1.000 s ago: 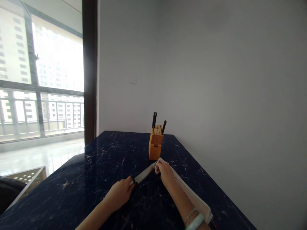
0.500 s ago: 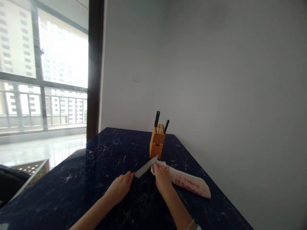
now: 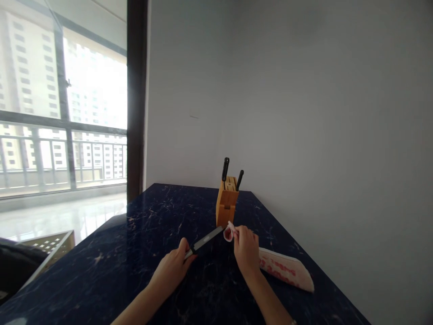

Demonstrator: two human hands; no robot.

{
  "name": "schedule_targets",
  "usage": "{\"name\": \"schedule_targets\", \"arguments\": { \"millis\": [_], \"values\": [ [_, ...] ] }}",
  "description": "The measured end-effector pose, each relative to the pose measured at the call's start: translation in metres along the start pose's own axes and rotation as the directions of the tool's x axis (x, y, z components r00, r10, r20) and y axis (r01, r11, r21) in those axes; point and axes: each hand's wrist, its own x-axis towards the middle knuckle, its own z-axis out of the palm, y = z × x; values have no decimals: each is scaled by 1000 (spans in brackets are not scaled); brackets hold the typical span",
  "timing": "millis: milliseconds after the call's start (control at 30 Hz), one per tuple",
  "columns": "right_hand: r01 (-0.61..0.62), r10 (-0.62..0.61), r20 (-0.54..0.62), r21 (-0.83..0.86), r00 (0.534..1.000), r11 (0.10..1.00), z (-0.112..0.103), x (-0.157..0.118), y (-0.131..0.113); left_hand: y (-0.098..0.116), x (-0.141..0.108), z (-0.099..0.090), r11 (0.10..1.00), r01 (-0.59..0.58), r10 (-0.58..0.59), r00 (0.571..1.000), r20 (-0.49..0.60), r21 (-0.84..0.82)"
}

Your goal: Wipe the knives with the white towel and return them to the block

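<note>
My left hand [image 3: 174, 266] is closed round the handle of a knife [image 3: 207, 239], whose blade points up and to the right towards the foot of the wooden knife block [image 3: 226, 207]. Pinched in my right hand [image 3: 246, 249] is one end of a whitish cloth [image 3: 286, 269] with red lettering. That end curls up beside the knife tip; whether they touch I cannot tell. The rest of the cloth lies on the dark table to the right, partly behind my wrist. Two black-handled knives stand in the block.
The dark blue marbled table [image 3: 162, 225] has its right edge close to a grey wall [image 3: 304, 135]. At the lower left, beyond the table edge, are a perforated light panel [image 3: 50, 246] and a black item [image 3: 16, 266]. A large window is on the left.
My right hand has drawn back from the blade with the cloth's end, which now curls upward. The knife has turned in my left hand. The view has shifted slightly.
</note>
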Motion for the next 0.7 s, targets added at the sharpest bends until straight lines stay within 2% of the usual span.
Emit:
{"name": "schedule_targets", "arguments": {
  "millis": [67, 167, 300, 467, 567, 700],
  "values": [
    [16, -13, -28, 95, 1000, 995, -4, 0, -4, 5, -2, -3, 993, 29, -31, 999, 15, 117],
    [92, -97, 18, 203, 995, 975, -4, -3, -15, 13, -6, -6, 970, 16, -22, 999, 23, 243],
    [165, -210, 126, 297, 969, 940, 4, -12, -34, 18, -7, -2, 952, 32, -48, 998, 44, 303],
    [212, -329, 264, 390, 906, 896, 13, -22, -48, 12, -6, 7, 939, -17, -20, 994, 105, 343],
    [204, -317, 295, 356, 901, 912, 14, -23, -48, 10, -7, 6, 944, -11, -29, 993, 117, 329],
    [126, -186, 279, 220, 942, 967, 11, -14, -36, 7, -9, 2, 957, -14, -17, 994, 106, 289]
  ]
}}
